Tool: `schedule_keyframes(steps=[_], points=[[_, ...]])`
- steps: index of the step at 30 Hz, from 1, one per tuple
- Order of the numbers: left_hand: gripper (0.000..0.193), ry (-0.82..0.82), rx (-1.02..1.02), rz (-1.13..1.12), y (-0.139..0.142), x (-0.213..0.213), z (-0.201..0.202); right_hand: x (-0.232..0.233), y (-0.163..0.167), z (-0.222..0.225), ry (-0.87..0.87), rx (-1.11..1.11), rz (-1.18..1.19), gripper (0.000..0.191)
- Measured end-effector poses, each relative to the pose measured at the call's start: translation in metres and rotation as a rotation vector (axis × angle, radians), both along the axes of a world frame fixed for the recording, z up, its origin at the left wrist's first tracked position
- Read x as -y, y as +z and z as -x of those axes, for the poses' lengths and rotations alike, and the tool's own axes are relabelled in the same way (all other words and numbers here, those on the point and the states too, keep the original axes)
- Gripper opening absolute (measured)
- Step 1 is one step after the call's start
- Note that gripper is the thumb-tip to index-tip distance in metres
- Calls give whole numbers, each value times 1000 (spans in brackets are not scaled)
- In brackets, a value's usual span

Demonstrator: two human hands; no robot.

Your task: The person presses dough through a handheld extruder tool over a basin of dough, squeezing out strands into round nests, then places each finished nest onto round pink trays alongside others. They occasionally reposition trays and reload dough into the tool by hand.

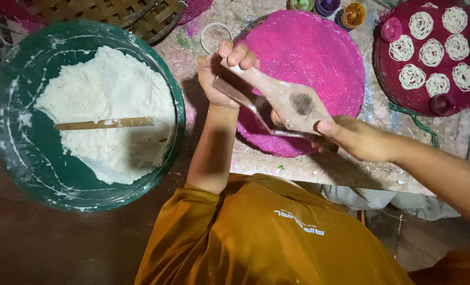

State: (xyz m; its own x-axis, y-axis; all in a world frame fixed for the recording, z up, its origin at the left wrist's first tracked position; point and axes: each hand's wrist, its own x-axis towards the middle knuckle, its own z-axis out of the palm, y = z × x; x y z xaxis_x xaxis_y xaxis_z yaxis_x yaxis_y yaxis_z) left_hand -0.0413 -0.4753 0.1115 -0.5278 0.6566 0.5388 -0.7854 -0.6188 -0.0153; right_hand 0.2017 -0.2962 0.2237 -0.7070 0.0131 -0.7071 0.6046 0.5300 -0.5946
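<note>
My left hand (220,74) grips the far handle end of a wooden press (287,97), a flat two-armed tool dusted with white dough. At the near end of the same press, my right hand (351,138) closes around it. The press hovers over a round bright pink mat (319,47) on the work table. A big green basin (13,132) at the left holds a mound of white dough (108,105) with a wooden stick (105,123) lying across it.
A dark red round tray (388,89) at the right carries several white noodle coils. Small coloured cups (354,13) stand at the table's far edge, a metal ring (216,36) lies near them, and a woven basket (129,16) sits at the back left.
</note>
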Motion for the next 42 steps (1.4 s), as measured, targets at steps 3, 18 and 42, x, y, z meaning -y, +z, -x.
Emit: schedule_keyframes(steps=[3,18,42], points=[[33,-5,31,-54,-4,-5,-9,-2,10,-3,-7,63,27,92],[23,28,49,-4,6,-17,-9,0,26,2,-41,88,-133,91],[77,387,-1486,1585,-20,63,-64,-56,-43,5,-228,-354,15,69]])
